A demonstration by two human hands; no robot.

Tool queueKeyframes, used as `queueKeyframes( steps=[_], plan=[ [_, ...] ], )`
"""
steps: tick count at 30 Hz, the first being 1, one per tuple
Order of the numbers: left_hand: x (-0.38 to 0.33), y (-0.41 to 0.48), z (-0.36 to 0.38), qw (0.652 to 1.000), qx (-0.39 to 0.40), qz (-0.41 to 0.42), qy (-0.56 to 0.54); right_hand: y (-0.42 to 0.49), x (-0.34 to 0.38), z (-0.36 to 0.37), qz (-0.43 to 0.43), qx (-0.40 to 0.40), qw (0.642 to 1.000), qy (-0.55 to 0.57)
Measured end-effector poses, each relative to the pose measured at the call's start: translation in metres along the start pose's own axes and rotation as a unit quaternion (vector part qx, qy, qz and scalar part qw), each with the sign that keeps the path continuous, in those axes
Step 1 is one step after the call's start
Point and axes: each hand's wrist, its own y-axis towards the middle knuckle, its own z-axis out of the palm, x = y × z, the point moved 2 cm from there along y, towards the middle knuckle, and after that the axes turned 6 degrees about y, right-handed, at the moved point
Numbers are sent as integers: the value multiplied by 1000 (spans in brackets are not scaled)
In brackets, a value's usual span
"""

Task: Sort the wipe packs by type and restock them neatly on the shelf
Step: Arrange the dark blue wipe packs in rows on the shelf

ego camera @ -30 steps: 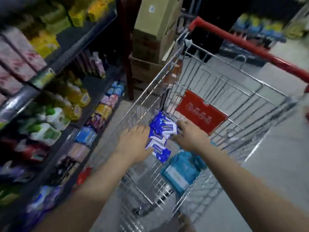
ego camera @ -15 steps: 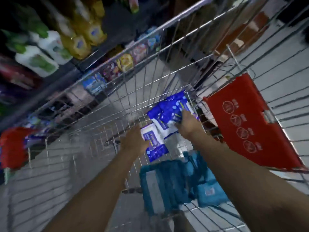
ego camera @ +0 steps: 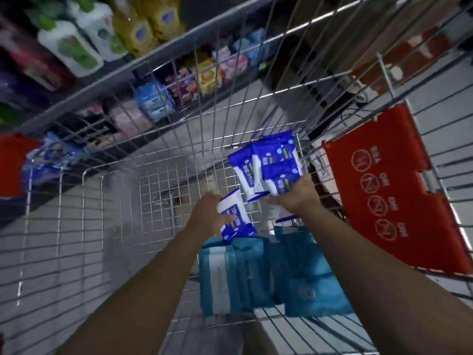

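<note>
Both my hands are down inside a wire shopping cart [ego camera: 122, 190]. My left hand [ego camera: 207, 213] grips one blue-and-white wipe pack [ego camera: 236, 221]. My right hand [ego camera: 297, 198] holds a fanned bunch of several identical blue-and-white wipe packs [ego camera: 271, 165] against the cart's far right corner. Below my wrists, on the cart floor, lie several larger teal wipe packs [ego camera: 256, 275], side by side.
A red fold-down child seat flap [ego camera: 389, 190] lines the cart's right wall. Beyond the cart's left wall run store shelves [ego camera: 179, 80] with small colourful packs low down and detergent bottles [ego camera: 76, 44] higher up. Grey floor shows beneath the wire mesh.
The view has dropped closer into the cart. My left hand has pulled its single pack slightly away from the bunch in my right hand; the teal packs now show plainly below.
</note>
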Motion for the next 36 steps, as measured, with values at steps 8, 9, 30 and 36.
queueKeyframes(
  steps=[8,9,30,36],
  plan=[
    [-59,-104,-144,958,-81,18,-275,-111,62,-50,-56,4,951,304],
    [-65,-121,-173,951,-94,25,-295,-128,79,-53,-62,10,945,321],
    [178,-420,-630,818,-338,172,-433,-498,496,153,-221,161,806,525],
    [205,-411,-684,813,-355,168,-429,-507,541,155,-282,124,843,440]
  ],
)
